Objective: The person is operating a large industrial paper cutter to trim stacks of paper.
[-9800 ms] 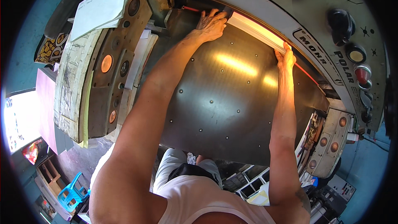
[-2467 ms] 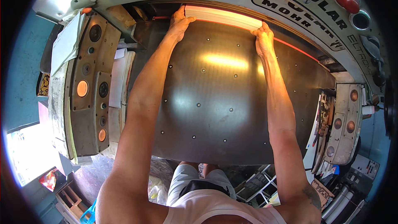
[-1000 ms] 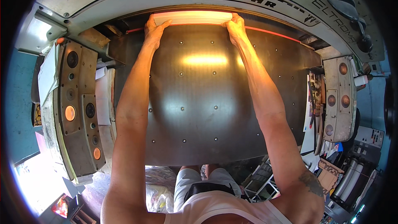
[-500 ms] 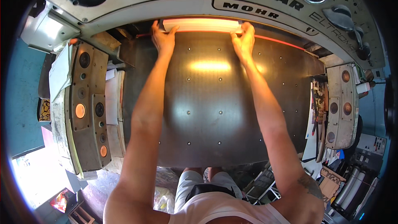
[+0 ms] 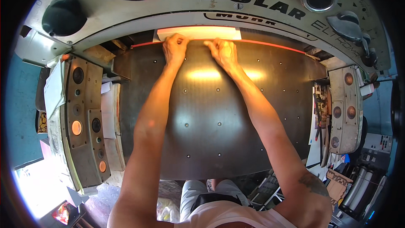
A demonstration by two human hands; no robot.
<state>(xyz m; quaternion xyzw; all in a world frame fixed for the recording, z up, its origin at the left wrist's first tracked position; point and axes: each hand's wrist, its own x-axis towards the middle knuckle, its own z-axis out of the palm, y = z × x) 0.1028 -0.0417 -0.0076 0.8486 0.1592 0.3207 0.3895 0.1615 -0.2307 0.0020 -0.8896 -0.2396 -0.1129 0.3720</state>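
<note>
"Where did the paper stack (image 5: 198,33) lie?"

"At the back of the worktop (image 5: 202,141), just before the machine front (image 5: 177,5)."

"What was on its near side?"

"The left hand (image 5: 175,50), toward the stack's left end, and the right hand (image 5: 225,52), toward its right."

"And what flanked the worktop?"

"The left console (image 5: 86,120) stood on one side, with loose sheets (image 5: 55,86) on top, and the right console (image 5: 346,105) on the other."

"Anything in between?"

"A paper pile (image 5: 110,122) sat between the left console and the worktop; papers (image 5: 314,154) lay between the worktop and the right console."
</note>
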